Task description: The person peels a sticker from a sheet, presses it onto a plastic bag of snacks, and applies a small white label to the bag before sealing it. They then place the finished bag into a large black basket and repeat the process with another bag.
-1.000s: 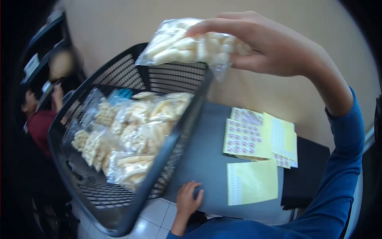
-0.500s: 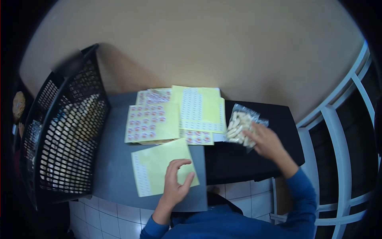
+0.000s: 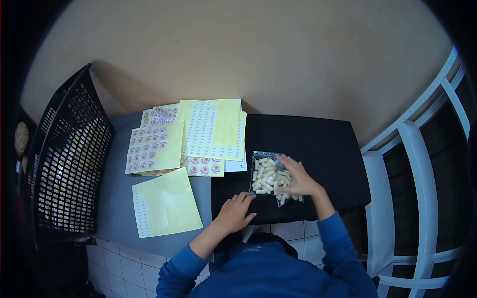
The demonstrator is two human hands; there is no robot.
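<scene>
Two clear plastic bags of cream-white, capsule-shaped pieces lie overlapping on the black cloth-like surface. The left bag (image 3: 263,175) is spread flat. Partly over its right side is the other bag (image 3: 287,194), with my right hand (image 3: 300,181) curved around it, thumb and fingers wide apart on the plastic. My left hand (image 3: 233,212) holds nothing; its fingers stretch to the left bag's near corner, with the thumb apart. Left of that hand lies a yellow label sheet (image 3: 169,203) on the grey surface.
Behind it are stacked sticker sheets with round red-and-white prints (image 3: 151,149) and yellow sheets with small labels (image 3: 228,124). A tall black perforated basket (image 3: 74,164) stands at the left. White metal framing (image 3: 417,174) runs along the right, and a beige wall (image 3: 238,54) rises behind.
My view has swung right. The bags have come nearer to me and lie flatter. My left hand has moved from over the yellow sheet to the bags' near corner.
</scene>
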